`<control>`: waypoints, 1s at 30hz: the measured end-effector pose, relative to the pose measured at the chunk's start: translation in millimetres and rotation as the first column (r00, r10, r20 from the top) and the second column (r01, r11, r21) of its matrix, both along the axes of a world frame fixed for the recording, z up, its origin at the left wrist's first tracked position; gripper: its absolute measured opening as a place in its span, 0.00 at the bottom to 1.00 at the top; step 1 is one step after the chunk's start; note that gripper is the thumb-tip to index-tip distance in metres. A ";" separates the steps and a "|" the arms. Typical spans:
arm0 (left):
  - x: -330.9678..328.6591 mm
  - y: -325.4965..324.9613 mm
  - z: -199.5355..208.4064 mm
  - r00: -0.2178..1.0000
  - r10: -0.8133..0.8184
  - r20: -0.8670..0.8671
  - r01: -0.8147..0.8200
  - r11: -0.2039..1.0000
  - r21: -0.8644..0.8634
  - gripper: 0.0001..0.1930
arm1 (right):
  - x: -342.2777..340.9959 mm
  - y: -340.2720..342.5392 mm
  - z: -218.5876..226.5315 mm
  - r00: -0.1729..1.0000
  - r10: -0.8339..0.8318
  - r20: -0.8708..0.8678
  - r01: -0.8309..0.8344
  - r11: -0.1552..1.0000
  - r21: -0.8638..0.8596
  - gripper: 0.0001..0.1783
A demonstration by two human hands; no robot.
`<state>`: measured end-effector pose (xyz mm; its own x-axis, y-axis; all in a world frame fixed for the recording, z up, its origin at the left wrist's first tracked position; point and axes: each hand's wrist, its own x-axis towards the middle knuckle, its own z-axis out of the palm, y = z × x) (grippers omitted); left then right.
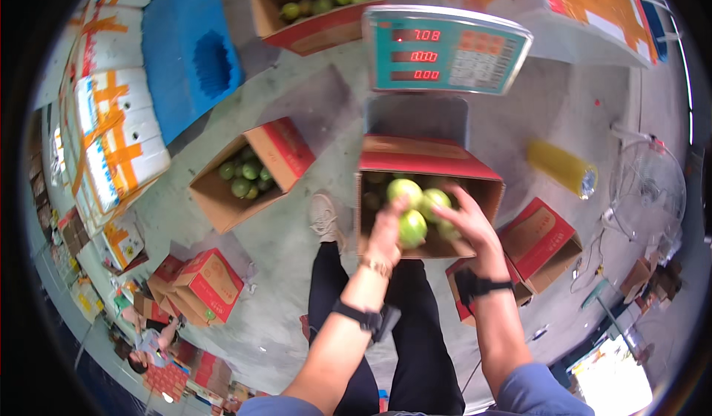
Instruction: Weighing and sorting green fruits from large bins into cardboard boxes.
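Over an open red-and-brown cardboard box (430, 147), my two hands hold a cluster of round green fruits (412, 228) between them. My left hand (386, 230) curls against the near left side of the cluster. From the right, my right hand (472, 219) presses its fingers along the fruits. Motion blurs the fingertips and the fruits a little. More green fruits show dimly inside the box, partly hidden by my hands. The box stands on a weighing scale, whose teal display panel (449, 51) with lit red digits rises just beyond it.
Another box of green fruits (256, 165) stands on the floor to the left, and one more (319, 34) lies beyond. Red cartons (541, 238) are at right, near a yellow roll (561, 168) and a fan (647, 186). Taped white foam boxes (122, 119) line the left; a person (152, 342) is far lower left.
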<state>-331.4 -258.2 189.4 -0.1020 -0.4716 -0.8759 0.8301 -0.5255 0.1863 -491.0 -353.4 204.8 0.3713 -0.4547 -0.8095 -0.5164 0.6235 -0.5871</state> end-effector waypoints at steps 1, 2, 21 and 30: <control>-1.9 15.5 20.6 0.997 0.017 0.070 -0.011 0.997 -0.076 0.30 | 0.3 15.3 18.0 1.000 -0.031 0.003 0.031 0.999 -0.044 0.33; 3.1 34.2 42.0 0.996 0.048 0.072 -0.042 0.995 -0.086 0.32 | 1.3 29.8 36.5 0.976 -0.094 0.199 0.102 0.994 -0.033 0.33; 364.4 116.5 -15.6 0.683 -0.312 0.660 0.065 0.927 0.371 0.24 | 347.6 151.8 -11.3 0.974 -0.020 0.227 0.029 0.999 -0.034 0.27; 219.6 95.6 40.4 0.984 -0.053 0.170 0.067 0.995 -0.079 0.08 | 113.2 99.0 52.3 0.731 -0.643 0.230 0.681 0.709 -0.184 0.22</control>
